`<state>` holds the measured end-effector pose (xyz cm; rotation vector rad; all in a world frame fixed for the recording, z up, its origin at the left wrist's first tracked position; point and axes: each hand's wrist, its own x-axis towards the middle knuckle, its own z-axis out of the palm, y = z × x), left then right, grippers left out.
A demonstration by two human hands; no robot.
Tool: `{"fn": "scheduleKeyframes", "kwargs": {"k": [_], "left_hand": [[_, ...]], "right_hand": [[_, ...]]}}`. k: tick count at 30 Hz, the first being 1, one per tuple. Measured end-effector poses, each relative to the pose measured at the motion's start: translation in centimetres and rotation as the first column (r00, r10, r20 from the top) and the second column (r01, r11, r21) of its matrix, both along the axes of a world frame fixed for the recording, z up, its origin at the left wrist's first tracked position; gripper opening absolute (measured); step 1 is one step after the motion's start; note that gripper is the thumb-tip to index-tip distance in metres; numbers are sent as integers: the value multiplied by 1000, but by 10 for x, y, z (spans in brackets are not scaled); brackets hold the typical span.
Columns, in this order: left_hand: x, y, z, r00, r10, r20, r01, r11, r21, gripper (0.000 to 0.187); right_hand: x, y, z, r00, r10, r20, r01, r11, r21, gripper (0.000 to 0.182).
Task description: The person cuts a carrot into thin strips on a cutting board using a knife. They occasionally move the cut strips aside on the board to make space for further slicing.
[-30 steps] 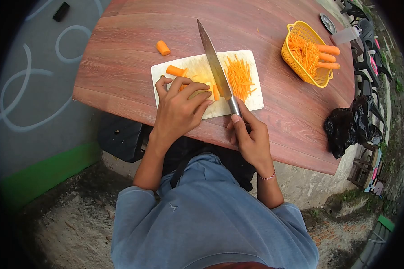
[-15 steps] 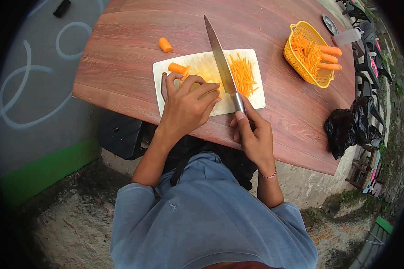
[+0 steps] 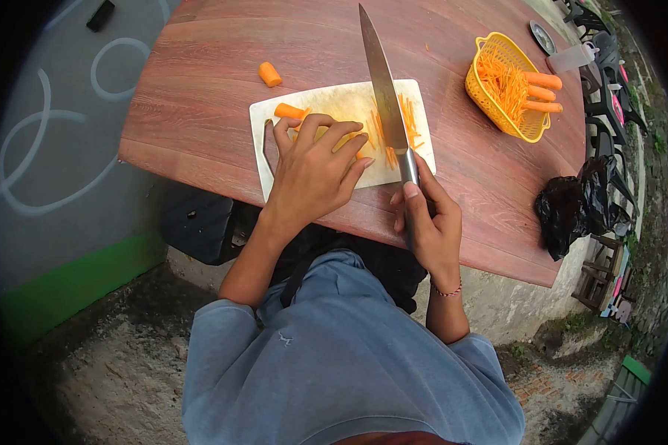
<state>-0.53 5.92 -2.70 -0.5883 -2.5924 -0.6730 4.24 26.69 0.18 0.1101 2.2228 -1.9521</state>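
Note:
My right hand (image 3: pixel 432 219) is wrapped around the handle of a large kitchen knife (image 3: pixel 384 78). Its blade points away from me and crosses the right part of a white cutting board (image 3: pixel 323 96). Thin carrot strips (image 3: pixel 408 119) lie on both sides of the blade, some partly hidden beneath it. My left hand (image 3: pixel 312 163) is arched over the board, fingertips holding down carrot slices (image 3: pixel 360 153) that are mostly covered by the fingers. A short carrot piece (image 3: pixel 291 111) lies just beyond that hand, close to the board's slotted handle.
A carrot chunk (image 3: pixel 270 74) sits on the wooden table (image 3: pixel 215 89) beyond the board. At right stands a yellow basket (image 3: pixel 490 105) with shredded carrot and whole carrots (image 3: pixel 543 95). Farther are a plastic bottle (image 3: pixel 571 58) and a metal plate (image 3: pixel 543 37); a black plastic bag (image 3: pixel 564 211) hangs at the edge.
The knife has moved right, away from my left hand, into the strips. Several strips now show left of the blade. My left hand has stayed nearly in place, its thumb slightly farther out.

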Motion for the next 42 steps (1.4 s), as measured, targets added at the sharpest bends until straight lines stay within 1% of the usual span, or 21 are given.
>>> {"fn": "scheduleKeyframes", "kwargs": {"k": [1, 3, 10, 13, 15, 16, 18, 19, 20, 21, 22, 23, 25, 31, 35, 38, 40, 42], "left_hand": [[0, 1, -1, 1000, -2, -1, 2, 1000, 0, 29], [-1, 2, -6, 1000, 2, 23, -1, 998, -58, 31], [3, 11, -7, 999, -23, 43, 26, 998, -60, 34], [4, 7, -4, 999, -30, 29, 31, 999, -30, 34], [11, -5, -2, 996, 0, 89, -3, 999, 39, 34], [14, -9, -4, 996, 18, 85, -22, 998, 52, 34], [10, -12, -10, 997, 29, 69, -34, 997, 74, 32], [11, -13, -12, 997, 43, 70, -49, 995, 91, 29], [12, -13, -15, 996, 48, 71, -54, 994, 90, 29], [12, -12, -18, 998, 51, 37, -55, 993, 106, 25], [12, -10, -20, 999, 55, 3, -55, 991, 122, 20], [11, -9, -21, 998, 58, 6, -58, 991, 123, 20], [10, -5, -23, 995, 96, -28, -92, 988, 128, 13], [5, -3, -25, 995, 71, -71, -62, 991, 119, 12], [4, -4, -24, 995, 63, -78, -52, 990, 129, 12], [3, -4, -24, 996, 60, -67, -50, 989, 140, 11], [2, -4, -24, 996, 57, -69, -46, 988, 149, 11], [2, -4, -22, 996, 56, -74, -46, 990, 136, 11]], "right_hand": [[0, 1, 0, 1000, -2, -1, 2, 1000, 0, 49], [1, 3, -2, 1000, -3, 10, 3, 1000, 10, 50], [10, 7, -1, 998, -17, 52, 18, 1000, -18, 50], [10, 10, 0, 999, -27, 31, 28, 999, -22, 50], [9, 10, 3, 999, -16, 40, 18, 999, -27, 50], [9, 10, 4, 999, -20, 40, 21, 1000, -23, 50], [4, 7, 3, 997, 35, 66, -37, 999, 23, 50], [4, 6, 0, 997, 38, 67, -39, 999, 23, 50], [4, 5, -6, 996, 72, 54, -76, 994, 78, 50], [4, 3, -8, 993, 108, 43, -113, 985, 134, 50], [4, 0, -7, 993, 106, 58, -113, 982, 154, 50], [4, -2, -7, 992, 109, 60, -117, 981, 154, 50], [4, -4, -6, 994, 86, 61, -95, 982, 161, 49], [3, -4, -2, 990, 125, 66, -135, 972, 194, 48], [3, -7, 1, 993, 107, 55, -116, 977, 181, 48], [3, -8, 5, 989, 95, 110, -115, 975, 192, 47], [3, -8, 4, 990, 115, 83, -132, 958, 256, 46], [5, -10, 3, 992, 110, 68, -124, 958, 258, 46]]}}
